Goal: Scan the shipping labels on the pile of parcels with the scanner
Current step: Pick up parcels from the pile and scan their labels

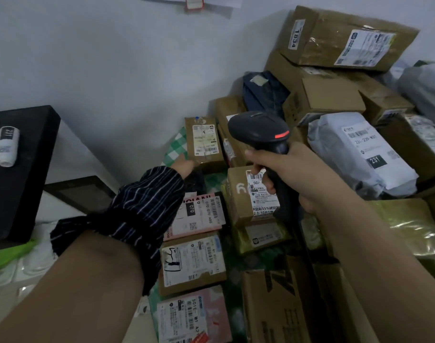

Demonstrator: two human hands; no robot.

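Note:
My right hand point(283, 169) grips the handle of a black scanner point(261, 133), whose head points left and down with a red light lit on it. My left hand point(184, 165) reaches forward and touches the lower left corner of a small brown box point(204, 142) that stands with its white label facing me. Its fingers are partly hidden behind a striped sleeve cuff point(142, 214). Below the scanner lies a brown box marked 507 point(251, 194). Several labelled parcels lie flat in a row toward me, among them a pink one marked 070 point(199, 216).
A pile of cardboard boxes point(335, 38) and a grey mailer bag marked 231 point(360, 149) rise at the right. A black box point(18, 181) with a white roll point(6, 147) on it stands at the left, against the pale wall. A large box point(280, 305) lies near me.

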